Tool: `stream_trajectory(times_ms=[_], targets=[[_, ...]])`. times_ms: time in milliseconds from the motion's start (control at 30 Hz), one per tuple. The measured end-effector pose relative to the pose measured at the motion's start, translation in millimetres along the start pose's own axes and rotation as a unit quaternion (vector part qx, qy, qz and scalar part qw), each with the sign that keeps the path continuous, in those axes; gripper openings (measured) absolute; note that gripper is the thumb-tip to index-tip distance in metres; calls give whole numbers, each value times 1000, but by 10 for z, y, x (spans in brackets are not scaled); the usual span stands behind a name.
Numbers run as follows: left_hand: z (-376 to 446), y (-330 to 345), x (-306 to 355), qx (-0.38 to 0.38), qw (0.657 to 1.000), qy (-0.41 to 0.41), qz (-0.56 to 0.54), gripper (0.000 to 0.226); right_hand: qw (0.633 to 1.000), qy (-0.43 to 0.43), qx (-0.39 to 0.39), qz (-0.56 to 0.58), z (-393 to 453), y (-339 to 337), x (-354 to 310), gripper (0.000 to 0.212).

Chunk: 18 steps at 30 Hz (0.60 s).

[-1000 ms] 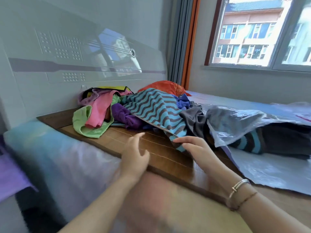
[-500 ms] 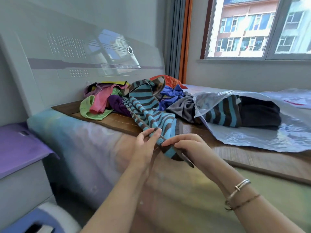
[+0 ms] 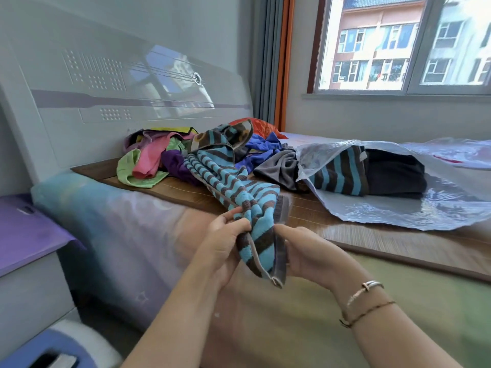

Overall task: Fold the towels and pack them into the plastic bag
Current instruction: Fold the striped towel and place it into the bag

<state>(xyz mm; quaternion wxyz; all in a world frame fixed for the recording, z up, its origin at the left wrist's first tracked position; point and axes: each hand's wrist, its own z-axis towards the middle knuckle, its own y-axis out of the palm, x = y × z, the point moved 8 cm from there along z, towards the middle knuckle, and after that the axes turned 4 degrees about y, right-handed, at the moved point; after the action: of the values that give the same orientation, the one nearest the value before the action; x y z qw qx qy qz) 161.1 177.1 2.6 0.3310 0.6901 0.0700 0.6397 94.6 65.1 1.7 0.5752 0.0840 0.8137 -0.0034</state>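
Head view: the left hand (image 3: 223,243) and right hand (image 3: 305,252) are both pinching the striped towel (image 3: 233,187), which is trailing toward 12 o'clock onto the pile. The plastic bag (image 3: 414,211) is lying at 2 o'clock, already holding folded towels (image 3: 345,173).

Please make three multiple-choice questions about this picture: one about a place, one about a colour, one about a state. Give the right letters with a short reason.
1. Where is the folded striped towel?
A. inside the plastic bag
B. on the floor
C. on the windowsill

2. What colours has the towel in the hands?
A. red and white
B. blue and brown
C. plain yellow

3. How do the hands hold it?
A. both grip it
B. left only
C. neither

Key: 1 A, it lies in the bag's mouth. 2 B, wavy stripes. 3 A, left hand and right hand pinch one end.
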Motion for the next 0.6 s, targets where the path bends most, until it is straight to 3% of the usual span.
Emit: stream_trajectory(times_ms=[133,400,600], targets=[[-61,62,6,13,999,11,37,35,982,-75,95,144,-81,-263,-196,15],[48,131,-120,55,994,-16,-89,57,976,-120,142,116,-538,-868,-340,14],[204,240,-228,53,994,-36,-84,65,975,-104,165,101,-1102,-1345,-237,14]])
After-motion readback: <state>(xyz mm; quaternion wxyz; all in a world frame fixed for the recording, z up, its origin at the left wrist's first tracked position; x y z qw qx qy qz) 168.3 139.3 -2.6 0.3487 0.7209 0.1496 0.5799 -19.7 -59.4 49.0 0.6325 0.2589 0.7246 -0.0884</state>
